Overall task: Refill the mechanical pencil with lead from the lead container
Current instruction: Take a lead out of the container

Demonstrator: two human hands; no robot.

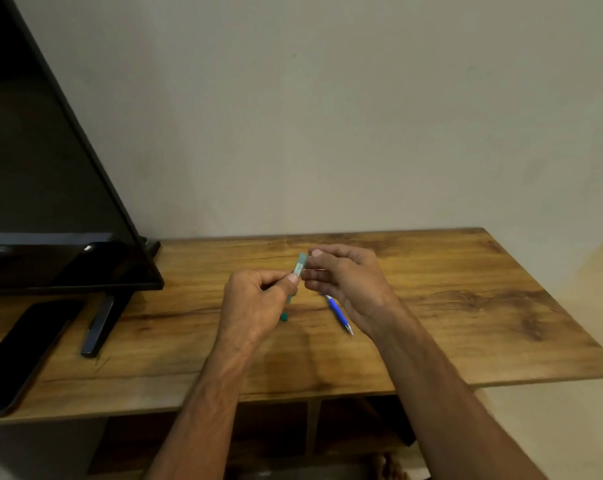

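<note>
My left hand (258,299) grips a pale teal lead container (299,268) with a white label, held upright and tilted over the wooden table (466,306). My right hand (345,282) is at the container's top end, with thumb and forefinger pinched close together; what they pinch is too small to make out. A small teal cap (284,317) lies on the table just below the left hand. The blue mechanical pencil (338,312) lies on the table under my right hand, its metal tip pointing toward me and its far end hidden by the hand.
A black monitor (50,202) on a stand (99,327) takes up the left of the table. A dark phone (23,351) lies flat at the near left. The wall runs along the table's back edge. Open shelves lie under the tabletop.
</note>
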